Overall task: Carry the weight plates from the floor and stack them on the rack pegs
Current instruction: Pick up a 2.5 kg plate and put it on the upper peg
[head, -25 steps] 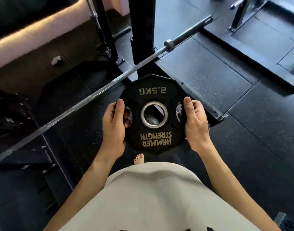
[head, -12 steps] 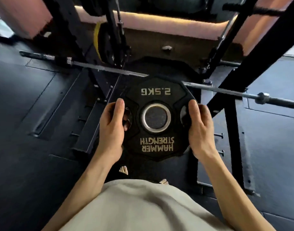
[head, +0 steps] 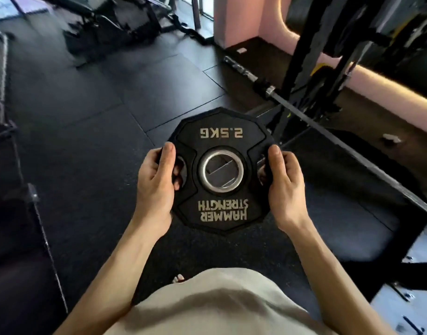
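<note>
head view has swung left; both hands (head: 156, 187) (head: 283, 187) keep fingers clamped on weight plate (head: 222, 209).

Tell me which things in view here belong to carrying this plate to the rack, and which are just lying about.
Part of the job:
- weight plate, marked 2.5KG
- left hand and right hand, gripping its side cut-outs
- rack, upper right; no peg can be made out

Just lying about:
- barbell across the floor
- blurred gym equipment, far left
- small pale object by the wall
</note>
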Motion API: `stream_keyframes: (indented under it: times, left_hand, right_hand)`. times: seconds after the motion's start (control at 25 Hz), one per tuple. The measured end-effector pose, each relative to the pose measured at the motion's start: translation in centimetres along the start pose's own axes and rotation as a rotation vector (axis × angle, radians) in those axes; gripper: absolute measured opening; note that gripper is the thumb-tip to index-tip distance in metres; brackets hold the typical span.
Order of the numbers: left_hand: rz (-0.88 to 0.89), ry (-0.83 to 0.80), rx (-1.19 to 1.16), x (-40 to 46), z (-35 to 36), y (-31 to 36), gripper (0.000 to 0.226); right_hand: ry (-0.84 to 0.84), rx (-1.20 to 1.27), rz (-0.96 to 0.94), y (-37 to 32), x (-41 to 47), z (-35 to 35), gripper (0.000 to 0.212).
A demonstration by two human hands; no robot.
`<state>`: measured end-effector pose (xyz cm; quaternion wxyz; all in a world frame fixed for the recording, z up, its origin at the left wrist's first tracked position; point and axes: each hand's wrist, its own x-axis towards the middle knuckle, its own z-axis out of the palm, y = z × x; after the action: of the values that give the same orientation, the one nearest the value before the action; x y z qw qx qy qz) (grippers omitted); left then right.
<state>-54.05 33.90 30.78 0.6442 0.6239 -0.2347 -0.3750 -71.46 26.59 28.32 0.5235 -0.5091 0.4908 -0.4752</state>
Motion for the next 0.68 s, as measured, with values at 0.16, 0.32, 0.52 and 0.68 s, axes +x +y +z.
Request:
stream_keyframes:
  times: [0.16, 0.32, 0.52, 0.68]
  left_hand:
    - [0.04, 0.112, -0.008, 4.3, -9.8, 2.4, 0.031]
    - [0.036, 0.222, -0.027, 9.0, -16.8, 4.2, 0.032]
    - [0.034, 0.301, -0.059, 16.6, -21.3, 5.0, 0.032]
    - [0.055, 0.335, -0.047, 25.7, -23.5, 6.2, 0.033]
  right_hand:
    - [-0.138, 0.027, 0.013, -0.6, 0.1, 11.8, 0.03]
    - [-0.242, 0.028, 0.026, -1.1, 1.9, 21.5, 0.029]
    - [-0.32, -0.005, 0.036, -0.3, 7.1, 30.7, 0.029]
    - [-0.356, -0.02, 0.038, 0.2, 14.0, 38.1, 0.031]
